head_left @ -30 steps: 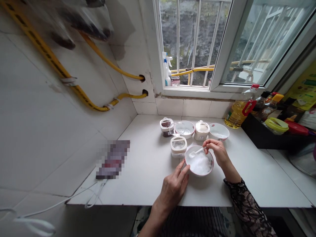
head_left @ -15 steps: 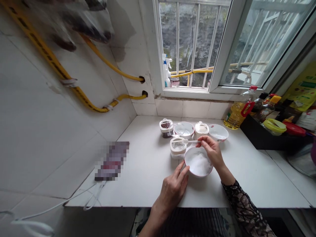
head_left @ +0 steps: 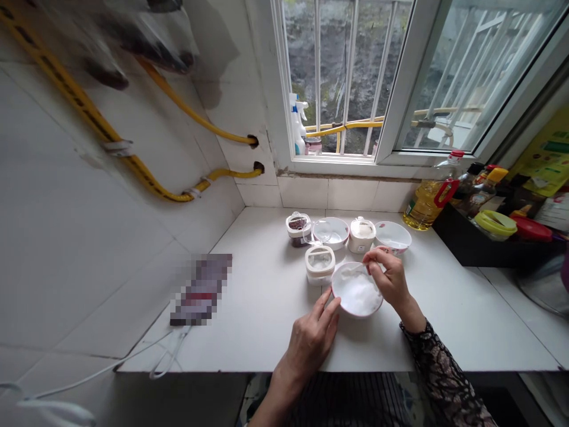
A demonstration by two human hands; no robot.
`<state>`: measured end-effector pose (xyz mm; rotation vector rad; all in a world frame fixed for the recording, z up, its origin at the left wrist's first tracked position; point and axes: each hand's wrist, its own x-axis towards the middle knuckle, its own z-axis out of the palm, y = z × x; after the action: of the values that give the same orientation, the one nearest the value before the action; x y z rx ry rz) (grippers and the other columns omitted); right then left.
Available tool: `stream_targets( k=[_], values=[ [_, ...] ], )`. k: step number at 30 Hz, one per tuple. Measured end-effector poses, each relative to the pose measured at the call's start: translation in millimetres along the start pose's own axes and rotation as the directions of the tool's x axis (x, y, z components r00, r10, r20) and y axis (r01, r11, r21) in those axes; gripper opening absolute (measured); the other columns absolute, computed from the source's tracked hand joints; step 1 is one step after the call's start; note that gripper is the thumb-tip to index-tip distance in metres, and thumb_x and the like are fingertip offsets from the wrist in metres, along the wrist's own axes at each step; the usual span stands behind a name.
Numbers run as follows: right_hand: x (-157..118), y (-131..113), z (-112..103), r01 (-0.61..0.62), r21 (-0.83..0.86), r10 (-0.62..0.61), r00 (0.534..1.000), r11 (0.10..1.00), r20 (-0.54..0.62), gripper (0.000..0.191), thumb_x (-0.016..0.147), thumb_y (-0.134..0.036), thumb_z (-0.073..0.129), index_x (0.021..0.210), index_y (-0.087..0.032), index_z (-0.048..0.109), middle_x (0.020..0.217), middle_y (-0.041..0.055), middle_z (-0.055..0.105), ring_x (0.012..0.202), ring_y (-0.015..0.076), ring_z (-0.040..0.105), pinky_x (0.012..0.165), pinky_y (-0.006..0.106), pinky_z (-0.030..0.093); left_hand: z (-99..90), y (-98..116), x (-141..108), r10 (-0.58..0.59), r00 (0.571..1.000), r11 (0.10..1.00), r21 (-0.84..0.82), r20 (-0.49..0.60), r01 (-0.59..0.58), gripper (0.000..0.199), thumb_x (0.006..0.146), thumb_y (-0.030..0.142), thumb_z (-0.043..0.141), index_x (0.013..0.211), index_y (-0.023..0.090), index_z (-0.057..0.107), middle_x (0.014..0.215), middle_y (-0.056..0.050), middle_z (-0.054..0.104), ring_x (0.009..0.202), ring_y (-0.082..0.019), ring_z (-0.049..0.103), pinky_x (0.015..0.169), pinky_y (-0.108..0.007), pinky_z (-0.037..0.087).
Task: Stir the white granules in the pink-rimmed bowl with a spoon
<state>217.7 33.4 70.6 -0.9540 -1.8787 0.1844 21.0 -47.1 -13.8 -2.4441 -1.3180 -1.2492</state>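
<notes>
A bowl (head_left: pixel 359 299) of white powder or grains stands near the middle of the counter. My right hand (head_left: pixel 387 276) pinches a small white spoon (head_left: pixel 353 270) over the bowl's far side, its head low by the white contents. My left hand (head_left: pixel 311 341) rests at the bowl's left rim, fingers apart, with fingertips touching it. Just behind and left sits a small lidded jar (head_left: pixel 320 267) with white contents. Farther back are a jar of dark red contents (head_left: pixel 299 230), a bowl (head_left: pixel 331 233), a jar with pale contents (head_left: pixel 361 235) and another bowl (head_left: pixel 393 237).
An oil bottle (head_left: pixel 422 201) and a black box (head_left: pixel 466 243) of bottles and jars stand at the back right. A blurred-out dark object (head_left: pixel 202 290) with a white cable lies at the left edge. The window (head_left: pixel 347 77) is behind the counter.
My right hand has moved slightly right and down, bringing the spoon from over the near jar to the bowl. My left hand has stayed at the rim.
</notes>
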Motion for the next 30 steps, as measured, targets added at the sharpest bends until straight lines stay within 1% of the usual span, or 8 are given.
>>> stream_targets(
  k=[5, 8, 13, 16, 19, 25, 28, 30],
  values=[
    [-4.5, 1.5, 7.1, 0.081, 0.010, -0.081, 0.975, 0.997, 0.208, 0.021, 0.078, -0.011, 0.044, 0.065, -0.022, 0.056, 0.057, -0.0022, 0.057, 0.058, 0.0162, 0.048, 0.080, 0.036, 0.043, -1.2, 0.0, 0.4, -0.003, 1.000, 1.000, -0.004, 0.010, 0.003, 0.031, 0.100, 0.015, 0.041, 0.129, 0.017, 0.051, 0.132, -0.017, 0.062, 0.100, -0.021, 0.073, 0.070, -0.024, 0.061],
    [-6.6, -0.7, 12.7, 0.023, 0.058, -0.039, 0.953, 0.998, 0.300, 0.021, 0.075, -0.011, 0.043, 0.061, -0.022, 0.055, 0.057, -0.0009, 0.058, 0.061, 0.0165, 0.048, 0.075, 0.033, 0.042, -1.1, -0.7, 0.1, -0.001, 1.000, 1.000, 0.000, 0.012, 0.001, 0.033, 0.099, 0.014, 0.042, 0.130, 0.017, 0.051, 0.133, -0.016, 0.062, 0.105, -0.021, 0.071, 0.070, -0.024, 0.061],
    [-5.5, -1.2, 9.8, -0.247, 0.134, 0.208, 0.945, 0.960, 0.254, 0.020, 0.072, -0.018, 0.044, 0.058, -0.022, 0.058, 0.053, 0.0009, 0.056, 0.067, 0.0185, 0.051, 0.066, 0.030, 0.041, -0.5, -0.8, -0.3, -0.003, 1.000, 1.000, -0.013, 0.013, 0.003, 0.032, 0.098, 0.014, 0.043, 0.129, 0.016, 0.052, 0.132, -0.017, 0.063, 0.103, -0.022, 0.072, 0.070, -0.025, 0.062],
    [-2.6, -1.3, 6.3, -0.425, 0.234, 0.375, 0.898, 0.874, 0.231, 0.018, 0.069, -0.022, 0.045, 0.058, -0.021, 0.059, 0.047, -0.0019, 0.050, 0.054, 0.0149, 0.046, 0.056, 0.027, 0.036, -0.7, -0.1, 0.0, 0.000, 1.000, 1.000, -0.012, 0.011, 0.000, 0.032, 0.099, 0.014, 0.041, 0.129, 0.016, 0.051, 0.131, -0.018, 0.063, 0.102, -0.022, 0.072, 0.068, -0.025, 0.062],
    [0.3, -1.0, 4.8, -0.549, 0.346, 0.493, 0.836, 0.760, 0.243, 0.016, 0.066, -0.025, 0.046, 0.058, -0.020, 0.059, 0.044, -0.0042, 0.046, 0.045, 0.0116, 0.039, 0.050, 0.026, 0.030, -1.1, 0.4, 0.5, 0.001, 1.000, 1.000, -0.008, 0.003, -0.001, 0.031, 0.099, 0.015, 0.041, 0.129, 0.016, 0.051, 0.130, -0.018, 0.063, 0.098, -0.021, 0.073, 0.066, -0.025, 0.062],
    [5.1, 3.4, 3.2, -0.622, 0.472, 0.587, 0.773, 0.625, 0.240, 0.015, 0.061, -0.027, 0.050, 0.055, -0.018, 0.060, 0.041, -0.0041, 0.045, 0.044, 0.0107, 0.039, 0.049, 0.024, 0.029, -1.2, -0.4, 1.0, 0.000, 1.000, 1.000, -0.017, 0.006, 0.000, 0.032, 0.099, 0.014, 0.041, 0.129, 0.017, 0.051, 0.131, -0.018, 0.063, 0.095, -0.020, 0.074, 0.069, -0.025, 0.062],
    [6.1, 6.3, 1.7, -0.625, 0.491, 0.591, 0.768, 0.607, 0.248, 0.015, 0.060, -0.027, 0.050, 0.055, -0.018, 0.060, 0.040, -0.0039, 0.046, 0.044, 0.0108, 0.039, 0.049, 0.025, 0.031, -0.8, -0.6, 0.7, 0.000, 1.000, 1.000, -0.015, 0.003, 0.000, 0.032, 0.098, 0.014, 0.041, 0.129, 0.016, 0.051, 0.131, -0.018, 0.063, 0.094, -0.020, 0.074, 0.067, -0.025, 0.062],
    [5.5, 7.5, 0.7, -0.626, 0.467, 0.590, 0.770, 0.625, 0.242, 0.015, 0.060, -0.027, 0.048, 0.055, -0.019, 0.059, 0.040, -0.0043, 0.044, 0.043, 0.0107, 0.038, 0.048, 0.025, 0.030, -0.7, -0.5, 0.5, 0.004, 1.000, 1.000, -0.010, -0.001, -0.004, 0.032, 0.098, 0.014, 0.042, 0.129, 0.016, 0.051, 0.131, -0.018, 0.063, 0.097, -0.021, 0.073, 0.067, -0.025, 0.062]
  ],
)
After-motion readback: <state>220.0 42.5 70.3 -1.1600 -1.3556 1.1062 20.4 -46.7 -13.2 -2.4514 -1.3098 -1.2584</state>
